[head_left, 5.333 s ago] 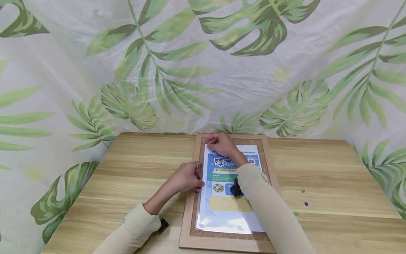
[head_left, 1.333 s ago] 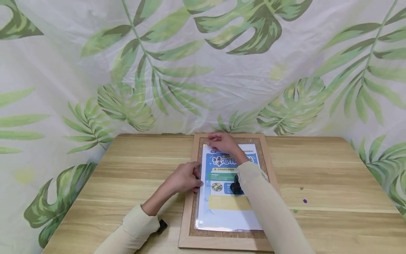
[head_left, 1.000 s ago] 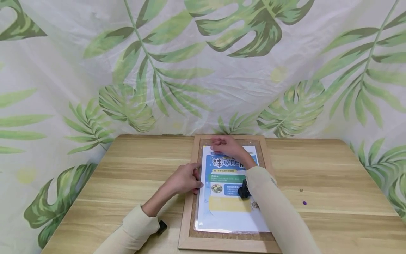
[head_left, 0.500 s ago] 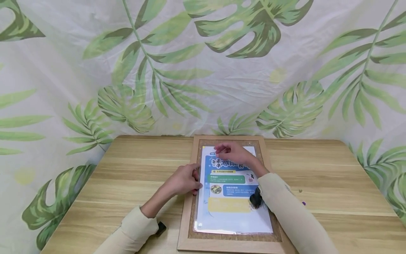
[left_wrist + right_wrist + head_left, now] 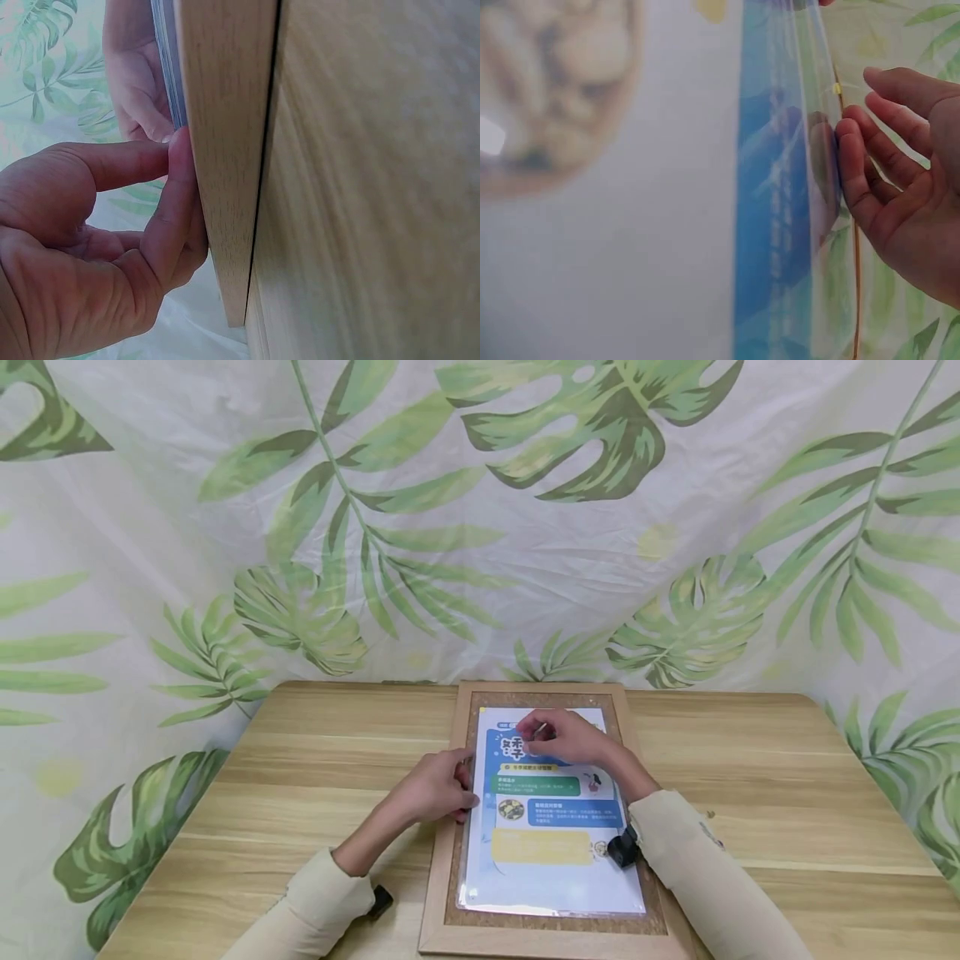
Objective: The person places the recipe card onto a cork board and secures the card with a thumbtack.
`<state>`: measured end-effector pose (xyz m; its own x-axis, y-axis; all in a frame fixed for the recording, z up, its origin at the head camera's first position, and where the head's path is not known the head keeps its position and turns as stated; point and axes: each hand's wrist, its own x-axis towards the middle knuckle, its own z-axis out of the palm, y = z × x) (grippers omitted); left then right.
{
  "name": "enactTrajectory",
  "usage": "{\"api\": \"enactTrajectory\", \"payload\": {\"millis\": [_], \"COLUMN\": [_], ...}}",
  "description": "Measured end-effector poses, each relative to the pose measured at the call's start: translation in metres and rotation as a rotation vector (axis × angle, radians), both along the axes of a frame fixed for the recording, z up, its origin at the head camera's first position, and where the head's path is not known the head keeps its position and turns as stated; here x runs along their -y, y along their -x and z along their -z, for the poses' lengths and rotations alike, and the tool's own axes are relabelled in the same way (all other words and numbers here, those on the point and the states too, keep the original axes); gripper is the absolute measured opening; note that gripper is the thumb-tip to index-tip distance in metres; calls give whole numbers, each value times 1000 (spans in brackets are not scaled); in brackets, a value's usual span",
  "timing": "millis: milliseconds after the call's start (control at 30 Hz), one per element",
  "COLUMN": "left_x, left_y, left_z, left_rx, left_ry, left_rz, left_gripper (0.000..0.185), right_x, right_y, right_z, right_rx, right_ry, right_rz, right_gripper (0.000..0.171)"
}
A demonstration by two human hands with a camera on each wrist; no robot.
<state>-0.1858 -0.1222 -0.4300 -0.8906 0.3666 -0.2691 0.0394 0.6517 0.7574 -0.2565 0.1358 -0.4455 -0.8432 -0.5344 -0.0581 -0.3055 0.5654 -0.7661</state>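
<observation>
Leaf-print curtain [image 5: 480, 527] behind a wooden bench [image 5: 750, 793], where a framed cork board [image 5: 450, 827] lies flat bearing a laminated poster [image 5: 551, 852]; left hand [image 5: 435, 789] fingers [image 5: 176, 195] press together on the poster's left edge at the frame, right hand [image 5: 566, 739] hovers loosely curled, empty, above the poster's top.

Left hand [image 5: 435, 789] curled, right hand [image 5: 566, 739] loose

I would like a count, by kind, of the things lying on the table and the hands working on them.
Cork board: 1
Poster: 1
Yellow pin: 1
Hands, left hand and right hand: 2
Total: 5
</observation>
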Motion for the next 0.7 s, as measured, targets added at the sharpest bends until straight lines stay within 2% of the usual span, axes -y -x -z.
{"api": "enactTrajectory", "payload": {"millis": [500, 700], "left_x": [0, 0], "left_y": [0, 0], "left_z": [1, 1], "left_rx": [-8, -9], "left_ry": [-2, -1], "left_rz": [2, 1], "left_gripper": [71, 68], "right_x": [-27, -34], "right_y": [-23, -27], "right_z": [-12, -11], "right_rx": [21, 35], "right_ry": [15, 19], "right_rz": [-97, -94], "right_gripper": [38, 41]}}
